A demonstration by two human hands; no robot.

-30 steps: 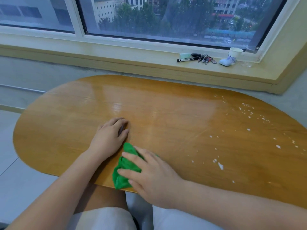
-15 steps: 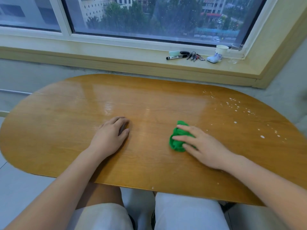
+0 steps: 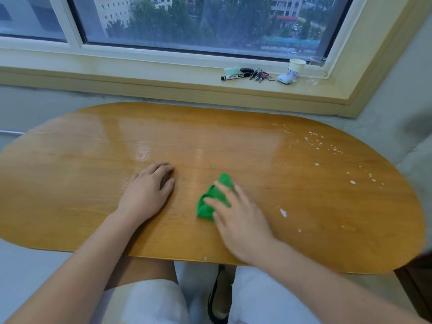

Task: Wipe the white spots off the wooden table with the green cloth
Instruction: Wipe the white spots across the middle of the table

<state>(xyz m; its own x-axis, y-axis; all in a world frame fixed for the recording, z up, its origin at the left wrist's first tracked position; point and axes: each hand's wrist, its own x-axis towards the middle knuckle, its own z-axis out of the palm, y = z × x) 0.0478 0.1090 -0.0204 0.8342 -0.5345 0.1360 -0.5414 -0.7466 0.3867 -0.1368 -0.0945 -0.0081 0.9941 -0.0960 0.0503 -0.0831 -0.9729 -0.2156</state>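
Note:
The oval wooden table [image 3: 77, 183] fills the middle of the view. My right hand [image 3: 238, 218] presses flat on the bunched green cloth [image 3: 208, 202] near the table's middle, slightly blurred by motion. My left hand [image 3: 147, 190] rests palm down on the wood to the left of the cloth, fingers loosely curled, holding nothing. White spots [image 3: 315, 141] are scattered over the far right part of the table. A larger white spot [image 3: 283, 212] lies just right of my right hand, with a small one [image 3: 299, 230] below it.
On the window sill [image 3: 140, 76] behind the table lie a black marker [image 3: 232, 77], a bunch of keys [image 3: 259, 75], a paper cup [image 3: 296, 66] and a small white object [image 3: 285, 78]. My legs are under the table's near edge. A wall stands at the right.
My right hand swept the cloth from the near edge out to the right, then back toward the left and nearer me. My left hand stayed in place.

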